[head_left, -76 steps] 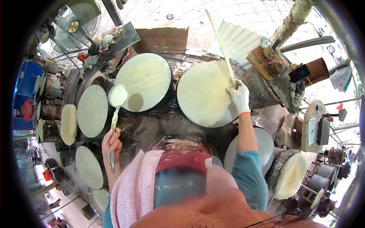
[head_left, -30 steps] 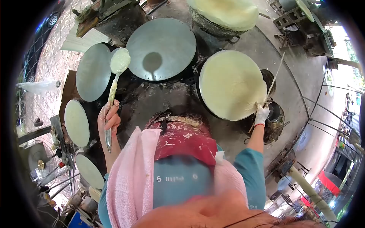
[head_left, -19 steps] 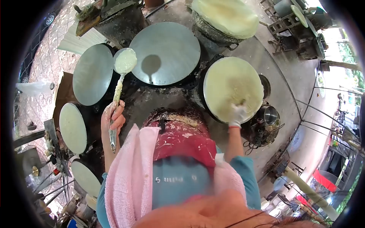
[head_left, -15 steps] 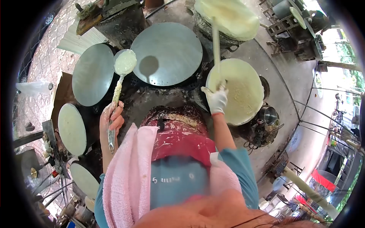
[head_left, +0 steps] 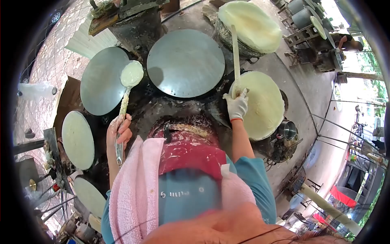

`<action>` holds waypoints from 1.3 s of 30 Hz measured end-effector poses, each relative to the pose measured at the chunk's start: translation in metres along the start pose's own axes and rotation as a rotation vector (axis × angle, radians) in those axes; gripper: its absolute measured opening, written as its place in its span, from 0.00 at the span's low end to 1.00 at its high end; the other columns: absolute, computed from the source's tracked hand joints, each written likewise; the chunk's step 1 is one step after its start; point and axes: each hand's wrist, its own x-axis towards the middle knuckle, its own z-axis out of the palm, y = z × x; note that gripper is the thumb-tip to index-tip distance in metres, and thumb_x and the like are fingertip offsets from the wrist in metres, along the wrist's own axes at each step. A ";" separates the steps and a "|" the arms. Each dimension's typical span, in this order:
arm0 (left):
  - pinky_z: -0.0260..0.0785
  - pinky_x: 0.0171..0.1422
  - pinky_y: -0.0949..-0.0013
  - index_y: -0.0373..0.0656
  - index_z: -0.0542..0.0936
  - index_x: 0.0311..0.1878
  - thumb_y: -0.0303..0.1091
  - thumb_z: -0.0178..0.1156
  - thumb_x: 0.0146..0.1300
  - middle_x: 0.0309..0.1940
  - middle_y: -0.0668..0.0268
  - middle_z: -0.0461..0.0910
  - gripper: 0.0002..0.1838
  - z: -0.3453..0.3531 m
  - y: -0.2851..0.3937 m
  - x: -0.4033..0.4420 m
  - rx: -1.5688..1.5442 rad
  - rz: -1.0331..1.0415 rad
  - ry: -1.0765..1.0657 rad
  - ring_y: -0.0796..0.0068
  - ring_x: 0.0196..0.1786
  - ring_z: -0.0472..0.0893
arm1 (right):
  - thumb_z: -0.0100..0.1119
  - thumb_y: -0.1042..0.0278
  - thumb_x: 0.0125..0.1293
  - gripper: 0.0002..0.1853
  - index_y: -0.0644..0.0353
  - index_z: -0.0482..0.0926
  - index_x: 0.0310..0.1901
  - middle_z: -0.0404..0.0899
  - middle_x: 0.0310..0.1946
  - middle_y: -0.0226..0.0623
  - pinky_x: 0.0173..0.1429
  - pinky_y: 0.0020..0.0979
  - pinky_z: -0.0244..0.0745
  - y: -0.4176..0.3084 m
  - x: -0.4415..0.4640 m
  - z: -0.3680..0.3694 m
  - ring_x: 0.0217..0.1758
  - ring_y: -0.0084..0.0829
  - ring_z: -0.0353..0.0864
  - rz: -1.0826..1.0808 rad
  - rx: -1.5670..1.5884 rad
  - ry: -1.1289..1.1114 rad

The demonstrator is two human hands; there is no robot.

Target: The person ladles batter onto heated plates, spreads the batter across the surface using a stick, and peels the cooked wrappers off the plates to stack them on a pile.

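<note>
My left hand, bare and smeared with batter, is closed round the handle of a ladle. Pale batter fills its bowl, which hangs above the right rim of the left griddle. In a white glove, my right hand grips a long flat stick held upright in view, near the left edge of the right griddle. A thin round pale sheet covers that griddle. Bare grey metal shows on the middle griddle, with the ladle's shadow at its left edge.
Thin pale sheets lie heaped on a dark round stand at top right. More coated griddles line the left side. A metal pot stands right of the right griddle. Another person bends at the far right.
My right hand and the stick are now at the covered griddle's left edge, where before they lay further over the sheet. The ladle's bowl has shifted away from the middle griddle. The view has tilted slightly.
</note>
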 end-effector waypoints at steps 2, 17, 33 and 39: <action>0.46 0.10 0.81 0.31 0.70 0.45 0.37 0.45 0.73 0.16 0.75 0.61 0.15 -0.003 0.001 0.001 -0.007 -0.009 -0.010 0.88 0.06 0.55 | 0.70 0.46 0.49 0.53 0.63 0.53 0.71 0.72 0.52 0.59 0.56 0.42 0.71 -0.006 -0.002 0.006 0.53 0.52 0.75 0.021 -0.066 0.002; 0.46 0.10 0.81 0.32 0.70 0.45 0.36 0.44 0.74 0.17 0.76 0.61 0.14 0.022 -0.013 0.011 -0.008 -0.025 0.027 0.88 0.07 0.57 | 0.61 0.71 0.58 0.29 0.66 0.69 0.62 0.79 0.50 0.52 0.55 0.36 0.75 0.087 0.030 -0.079 0.50 0.42 0.82 -0.317 0.196 0.335; 0.47 0.14 0.82 0.37 0.72 0.43 0.40 0.44 0.73 0.16 0.78 0.60 0.15 -0.002 -0.021 0.011 0.021 -0.062 0.057 0.89 0.09 0.55 | 0.55 0.73 0.55 0.25 0.63 0.73 0.57 0.80 0.48 0.50 0.53 0.35 0.74 -0.062 0.189 -0.326 0.50 0.41 0.81 -0.694 -0.360 -0.158; 0.48 0.13 0.80 0.38 0.72 0.42 0.41 0.44 0.73 0.16 0.78 0.59 0.15 0.002 -0.029 -0.004 -0.016 0.019 0.136 0.89 0.09 0.55 | 0.60 0.75 0.52 0.24 0.67 0.76 0.54 0.83 0.40 0.38 0.45 0.25 0.75 -0.150 0.291 -0.356 0.38 0.26 0.81 -0.664 0.203 -0.170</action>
